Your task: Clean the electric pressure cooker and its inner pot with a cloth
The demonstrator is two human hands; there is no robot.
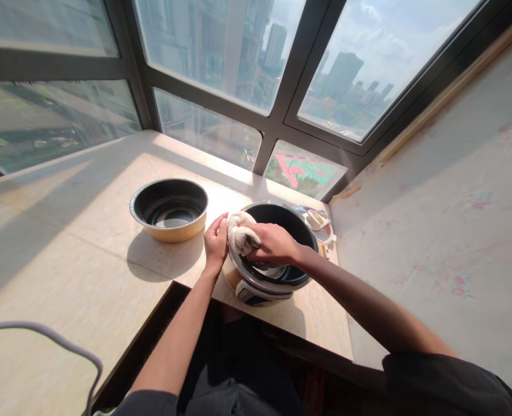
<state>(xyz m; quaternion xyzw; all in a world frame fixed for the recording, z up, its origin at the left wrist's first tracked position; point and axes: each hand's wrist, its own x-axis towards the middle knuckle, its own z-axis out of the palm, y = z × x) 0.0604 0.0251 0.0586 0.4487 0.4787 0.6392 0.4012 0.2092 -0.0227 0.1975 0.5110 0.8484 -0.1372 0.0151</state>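
A round cooker with a dark inside and a control panel on its front stands on the pale stone sill. My right hand grips a bunched whitish cloth against the cooker's left rim, with the fingers partly over the dark opening. At the cooker's left outer side, my left hand rests against the rim beside the cloth; its fingers are bent, and the fingertips are partly hidden. Left of both hands sits a separate round pot, dark inside and golden outside, with nothing touching it.
Behind the cooker, near the corner, lies a white and pinkish lid-like part. A grey cable curves over the sill at lower left. Windows rise behind, and a flowered wall bounds the right side.
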